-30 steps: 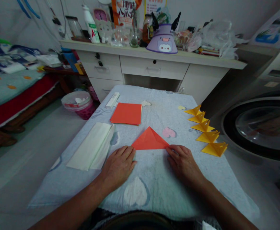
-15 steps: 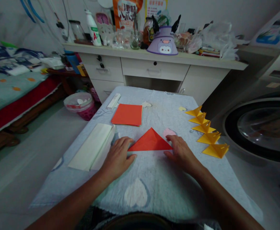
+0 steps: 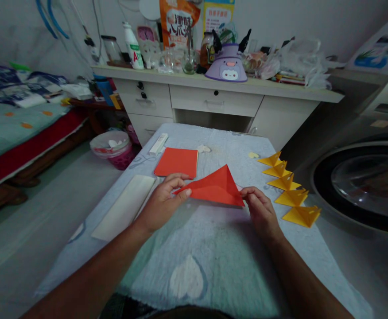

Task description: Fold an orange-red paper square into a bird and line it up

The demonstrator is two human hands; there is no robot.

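Note:
A red sheet of origami paper (image 3: pixel 214 188), folded into a triangle, is raised slightly above the cloth and tilted. My left hand (image 3: pixel 164 199) pinches its left corner between thumb and fingers. At the right edge, the curled fingers of my right hand (image 3: pixel 260 210) grip the paper near its corner; the thumb is partly hidden. Behind my left hand lies a stack of square orange-red paper (image 3: pixel 177 162). A folded whitish sheet (image 3: pixel 124 208) rests to the left. Several folded yellow paper pieces (image 3: pixel 290 198) stand in a row along the right side.
A pale blue patterned cloth (image 3: pixel 187 248) covers the table. A small white box (image 3: pixel 158 144) is at its far left. Beyond stands a white cabinet (image 3: pixel 210 95) crowded with bottles, jars and a purple visor (image 3: pixel 227 66). A washing machine (image 3: pixel 363 177) is right, a pink bin (image 3: pixel 117 155) left.
The red paper has come up off the cloth and turned, its peak shifting right. My left hand has closed on its left corner and my right hand's fingers have curled at its right edge.

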